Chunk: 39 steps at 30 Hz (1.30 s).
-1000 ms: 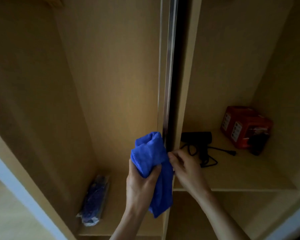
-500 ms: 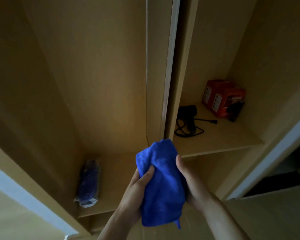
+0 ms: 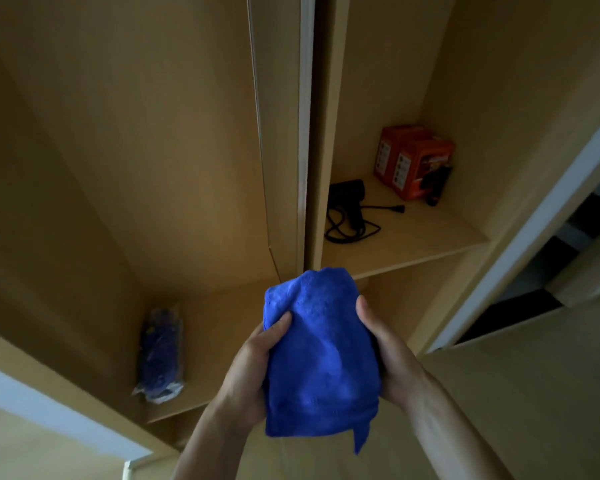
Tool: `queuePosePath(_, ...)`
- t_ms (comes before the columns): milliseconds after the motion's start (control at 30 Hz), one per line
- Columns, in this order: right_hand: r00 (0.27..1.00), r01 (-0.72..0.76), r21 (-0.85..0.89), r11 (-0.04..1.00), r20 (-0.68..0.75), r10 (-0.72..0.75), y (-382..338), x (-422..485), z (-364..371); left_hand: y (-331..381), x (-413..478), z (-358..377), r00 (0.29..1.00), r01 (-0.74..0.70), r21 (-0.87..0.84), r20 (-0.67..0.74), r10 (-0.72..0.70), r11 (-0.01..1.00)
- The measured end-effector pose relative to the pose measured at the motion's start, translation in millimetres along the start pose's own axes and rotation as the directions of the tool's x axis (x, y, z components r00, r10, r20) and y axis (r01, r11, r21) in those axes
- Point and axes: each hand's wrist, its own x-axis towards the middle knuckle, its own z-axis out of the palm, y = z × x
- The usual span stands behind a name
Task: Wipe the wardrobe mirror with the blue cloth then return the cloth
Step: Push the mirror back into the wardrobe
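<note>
The left hand (image 3: 248, 375) and right hand (image 3: 388, 355) are together gripping the bunched blue cloth (image 3: 321, 355) at six o'clock, thumbs pressing into its front. A black hair dryer (image 3: 349, 199) is lying on the shelf (image 3: 430, 233) at one o'clock.

Two hands are showing, the left hand (image 3: 246, 372) and the right hand (image 3: 390, 358), together holding one blue cloth (image 3: 319, 355). One black hair dryer (image 3: 352, 202) and two orange boxes (image 3: 414, 164) are sitting on one shelf (image 3: 430, 237); one wrapped blue packet (image 3: 160, 355) is lying on a second shelf (image 3: 222, 341).
</note>
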Motion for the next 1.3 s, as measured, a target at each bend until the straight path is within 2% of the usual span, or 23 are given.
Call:
queuePosePath(133,0.998,0.026,0.002,1.0,-0.058,-0.026,-10,-9,-26,-2,11,6,1.0,-0.027,0.013,0.013,0.027,1.0)
queuePosePath(300,0.958,0.112,-0.141,0.984,-0.247,-0.145,-31,-31,-65,-8,27,21,1.0,-0.006,0.055,-0.011,0.007,0.998)
queuePosePath(400,0.928,0.164,-0.193,0.967,-0.303,-0.218,-40,-50,-84,-20,42,46,1.0,0.029,0.084,0.007,-0.029,0.996)
queuePosePath(567,0.872,0.222,-0.196,0.955,-0.398,-0.284,-55,-85,-126,-45,68,91,0.958,0.221,0.019,0.18,-0.221,0.975)
queuePosePath(667,0.839,0.242,-0.213,0.947,-0.444,-0.314,-65,-115,-154,-66,84,122,0.901,0.302,0.101,0.295,-0.319,0.948)
queuePosePath(800,0.782,0.287,-0.174,0.942,-0.525,-0.336,-75,-161,-189,-98,106,161,0.851,0.356,0.235,0.318,-0.418,0.904)
queuePosePath(967,0.661,0.333,-0.236,0.913,-0.632,-0.404,-73,-220,-225,-136,127,218,0.789,0.354,0.421,0.345,-0.509,0.835)
queuePosePath(1100,0.498,0.36,-0.29,0.887,-0.744,-0.445,-68,-266,-238,-171,137,265,0.759,0.303,0.54,0.361,-0.541,0.785)
queuePosePath(1167,0.425,0.392,-0.29,0.873,-0.784,-0.452,-62,-286,-240,-187,141,282,0.707,0.335,0.585,0.363,-0.608,0.738)
queuePosePath(1300,0.324,0.476,-0.241,0.846,-0.846,-0.423,-50,-319,-241,-213,147,312,0.571,0.412,0.602,0.415,-0.709,0.684)
